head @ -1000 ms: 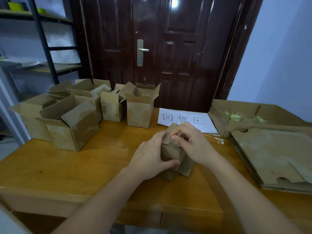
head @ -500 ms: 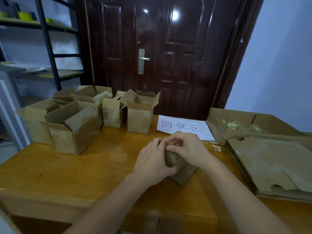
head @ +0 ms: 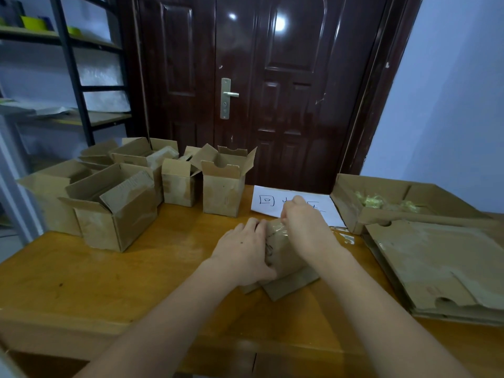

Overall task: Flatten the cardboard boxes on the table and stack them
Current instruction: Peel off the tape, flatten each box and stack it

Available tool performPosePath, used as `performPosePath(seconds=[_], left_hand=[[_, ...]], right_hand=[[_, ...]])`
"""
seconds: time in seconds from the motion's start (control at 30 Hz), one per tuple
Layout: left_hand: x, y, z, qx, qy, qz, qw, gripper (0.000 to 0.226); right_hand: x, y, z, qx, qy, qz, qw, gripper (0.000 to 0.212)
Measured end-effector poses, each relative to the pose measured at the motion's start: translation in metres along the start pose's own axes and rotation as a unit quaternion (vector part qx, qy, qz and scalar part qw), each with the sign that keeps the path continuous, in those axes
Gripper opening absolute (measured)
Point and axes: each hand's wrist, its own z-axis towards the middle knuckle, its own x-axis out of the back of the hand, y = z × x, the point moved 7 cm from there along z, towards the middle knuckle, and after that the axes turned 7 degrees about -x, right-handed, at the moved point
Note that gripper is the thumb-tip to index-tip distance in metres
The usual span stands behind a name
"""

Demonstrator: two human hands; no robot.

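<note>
A small brown cardboard box [head: 285, 257] lies on the wooden table [head: 109, 282] in front of me, one flap spread under it. My left hand [head: 242, 255] grips its left side. My right hand [head: 308, 230] is over the far top edge, fingertips pinching a shiny strip of clear tape [head: 276, 231] on the box. A stack of flattened boxes [head: 436, 263] lies at the right. Several open boxes stand at the back left, among them a tall one [head: 223, 192] and a wide one [head: 117, 214].
A white paper sign [head: 328, 212] lies behind my hands. A shallow cardboard tray [head: 351, 197] holding yellow-green wads sits at the back right. A dark door stands behind the table, and a metal shelf [head: 71, 64] at the left.
My right hand has risen from the box top toward the far edge, drawing the tape up. The box has tipped lower, and my left hand has stayed on its side.
</note>
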Motion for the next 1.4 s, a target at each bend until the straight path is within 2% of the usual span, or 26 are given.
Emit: performPosePath(seconds=[0.07, 0.17, 0.3, 0.4, 0.47, 0.53, 0.6, 0.77, 0.9, 0.97, 1.13, 1.27, 1.33, 1.4], left_hand=[[0.001, -0.001, 0.001, -0.004, -0.018, -0.001, 1.0, 0.105], [0.001, -0.004, 0.002, -0.007, -0.022, -0.022, 0.999, 0.1], [0.0, -0.004, 0.001, -0.012, -0.025, -0.031, 0.999, 0.105], [0.0, -0.005, 0.001, -0.015, -0.031, -0.029, 0.999, 0.108], [0.0, -0.006, 0.001, -0.016, -0.034, -0.031, 0.999, 0.11], [-0.001, -0.007, 0.002, -0.016, -0.034, -0.033, 0.999, 0.11], [-0.002, -0.007, 0.003, -0.015, -0.033, -0.035, 0.999, 0.109], [-0.002, -0.006, 0.004, -0.019, -0.03, -0.035, 0.999, 0.111], [-0.002, -0.008, 0.003, -0.018, -0.035, -0.023, 0.999, 0.112], [-0.002, -0.008, 0.003, -0.017, -0.035, -0.023, 0.999, 0.112], [-0.003, -0.009, 0.004, -0.021, -0.032, -0.028, 0.999, 0.111], [-0.004, -0.009, 0.003, -0.027, -0.03, -0.031, 0.999, 0.11], [-0.003, -0.009, 0.002, -0.032, -0.026, -0.03, 0.999, 0.11], [-0.002, -0.01, 0.002, -0.035, -0.022, -0.031, 0.999, 0.11]], right_hand=[[0.0, -0.004, -0.004, 0.047, -0.009, 0.035, 0.998, 0.012], [-0.006, -0.011, -0.016, 0.088, -0.033, 0.118, 0.989, 0.016], [-0.005, 0.0, -0.021, 0.027, -0.044, 0.265, 0.963, 0.021], [-0.006, 0.009, -0.019, -0.043, -0.042, 0.31, 0.949, 0.027], [-0.009, 0.014, -0.017, -0.077, -0.043, 0.265, 0.96, 0.028], [-0.011, 0.014, -0.014, -0.071, -0.061, 0.2, 0.975, 0.01], [-0.012, 0.01, -0.014, -0.06, -0.071, 0.185, 0.978, 0.017], [-0.016, -0.002, -0.016, -0.098, -0.027, 0.157, 0.982, 0.025], [-0.004, 0.0, -0.007, -0.057, 0.026, 0.035, 0.997, 0.01], [0.001, 0.003, -0.005, -0.035, 0.044, 0.016, 0.998, 0.008], [-0.004, -0.003, -0.012, 0.032, -0.026, 0.128, 0.991, 0.015], [-0.008, 0.008, -0.012, -0.01, -0.074, 0.231, 0.97, 0.01], [-0.01, 0.014, -0.011, -0.054, -0.052, 0.259, 0.963, 0.009], [-0.015, 0.018, -0.009, -0.087, -0.034, 0.224, 0.97, 0.017]])
